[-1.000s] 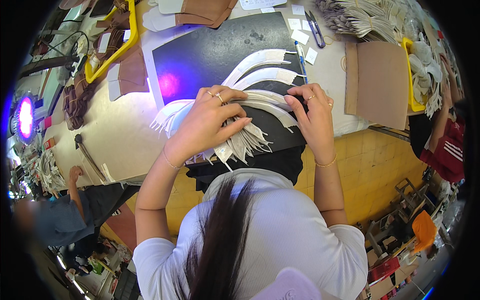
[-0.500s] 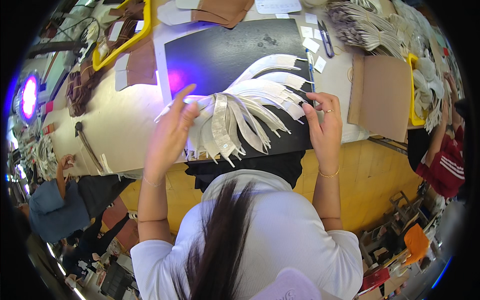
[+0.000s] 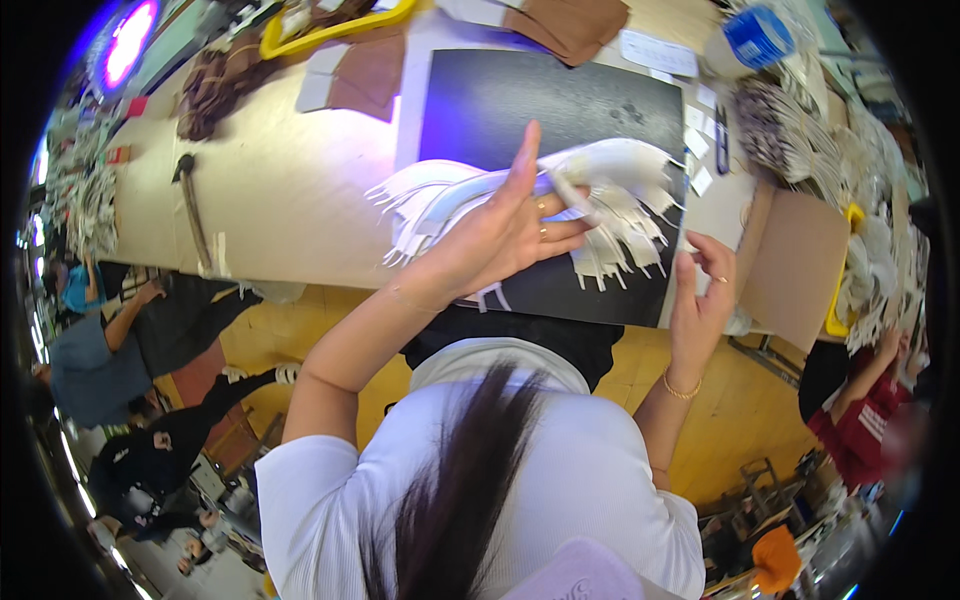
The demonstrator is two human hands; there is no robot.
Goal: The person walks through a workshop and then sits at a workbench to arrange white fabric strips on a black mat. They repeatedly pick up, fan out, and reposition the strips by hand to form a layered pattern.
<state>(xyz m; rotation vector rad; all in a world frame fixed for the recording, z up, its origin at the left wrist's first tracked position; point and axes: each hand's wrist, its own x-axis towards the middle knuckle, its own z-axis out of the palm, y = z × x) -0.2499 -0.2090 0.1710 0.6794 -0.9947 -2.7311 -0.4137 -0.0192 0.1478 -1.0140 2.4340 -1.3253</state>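
Black mat (image 3: pixel 520 110) on bench: left hand (image 3: pixel 510 230) grips white strips (image 3: pixel 600 190); right hand (image 3: pixel 700 300) loose, fingers at mat edge.

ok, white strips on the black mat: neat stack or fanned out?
Fanned out. The white strips splay in a wide arc over the black mat, ends pointing apart, with the left hand gripping them mid-bundle.

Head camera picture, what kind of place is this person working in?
Probably a workshop for leather or shoe parts: a fan of white cut strips on a black cutting mat, brown leather pieces, a hammer on the workbench, and other people nearby.
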